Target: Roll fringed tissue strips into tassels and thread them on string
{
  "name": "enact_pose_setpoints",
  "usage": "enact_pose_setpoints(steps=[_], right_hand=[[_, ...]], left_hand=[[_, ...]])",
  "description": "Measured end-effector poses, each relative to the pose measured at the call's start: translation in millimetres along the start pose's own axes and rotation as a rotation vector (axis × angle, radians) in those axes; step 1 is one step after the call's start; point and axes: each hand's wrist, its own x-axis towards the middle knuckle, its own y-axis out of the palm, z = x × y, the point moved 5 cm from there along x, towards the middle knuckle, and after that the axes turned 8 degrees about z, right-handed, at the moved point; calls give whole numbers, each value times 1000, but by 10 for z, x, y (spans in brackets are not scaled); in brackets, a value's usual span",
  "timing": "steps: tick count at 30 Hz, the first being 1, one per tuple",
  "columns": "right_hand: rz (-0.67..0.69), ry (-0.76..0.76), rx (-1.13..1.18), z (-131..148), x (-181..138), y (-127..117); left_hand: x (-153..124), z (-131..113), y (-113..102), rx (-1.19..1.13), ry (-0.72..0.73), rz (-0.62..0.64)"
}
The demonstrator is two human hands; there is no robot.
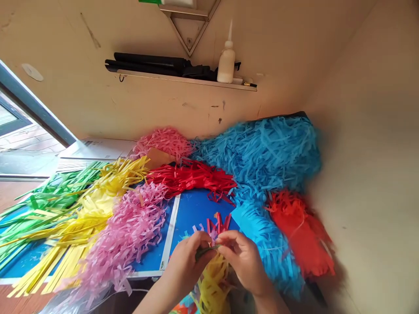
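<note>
Both hands, left (186, 259) and right (244, 257), pinch 1 multicoloured fringe bundle (212, 253).

Both hands, left hand (188, 257) and right hand (240, 255), pinch a bundle of fringed paper strips (214, 244) at six o'clock; heaps of blue fringe (262, 152) at one o'clock, pink fringe (131, 231) at eight.

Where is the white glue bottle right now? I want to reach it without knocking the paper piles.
In the head view the white glue bottle stands upright on the wall shelf, upper centre, beside the black objects and above the blue fringe pile.
</note>
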Motion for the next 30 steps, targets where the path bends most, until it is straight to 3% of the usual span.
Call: enact_pose_setpoints(steps=[7, 14, 21, 30], right_hand=[[24, 41, 107, -5, 42, 17], [-24, -224, -155, 227, -16, -98], [-124, -347, -316, 336, -97, -79], [-161, -451, -443, 396, -166, -85]], left_hand=[[-4, 56, 27, -27, 17, 30], [16, -42, -23, -4, 151, 5], [-2, -238, -58, 142, 401, -240], [10, -257, -9, 157, 420, -236]])
